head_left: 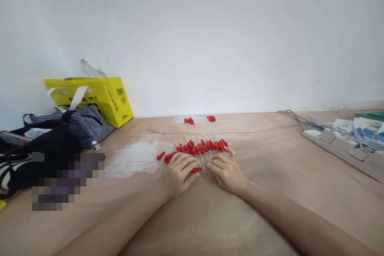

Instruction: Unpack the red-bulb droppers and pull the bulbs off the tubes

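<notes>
Between my hands lies a red rubber dropper bulb (197, 170), pinched by the fingers and thumb of my left hand (179, 173). My right hand (227, 173) is closed with its fingertips at the bulb's right end, where a clear tube appears to be gripped; its length is mostly hidden. Loose clear tubes (207, 174) lie under and between the hands. Just beyond them is a heap of red-bulbed droppers (207, 146), their clear stems fanning toward the wall. A few separate red bulbs (161, 155) sit left of the heap.
Clear zip bags (132, 158) are spread left of my hands. Farther back, bags of red-bulbed droppers (189, 121) lie near the wall. A yellow bag (111, 102), striped bag (87, 124) and black bag (57, 156) stand left; a white power strip (342, 148) with cables lies right.
</notes>
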